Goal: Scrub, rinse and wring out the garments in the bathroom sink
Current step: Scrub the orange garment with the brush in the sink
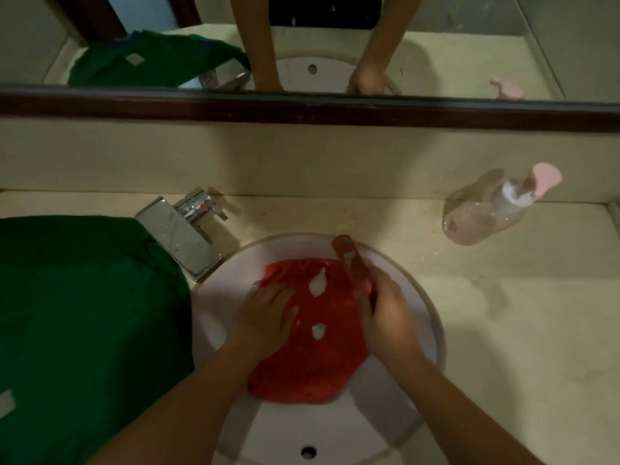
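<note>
A red garment [312, 360] lies spread in the round white sink [432, 317], with white foam patches on it. My left hand [265, 317] presses flat on the garment's left side, fingers straight. My right hand [385, 313] grips a brown scrubbing brush [349, 260] at the garment's right edge; the brush's far end sticks out toward the sink's back rim and carries a dab of foam. A green garment [84, 323] lies in a heap on the counter left of the sink.
A chrome tap [184, 233] stands at the sink's back left, next to the green garment. A clear pump bottle [493, 209] with a pink head stands on the counter at the back right. A mirror with a dark wooden frame [302, 109] runs along the wall.
</note>
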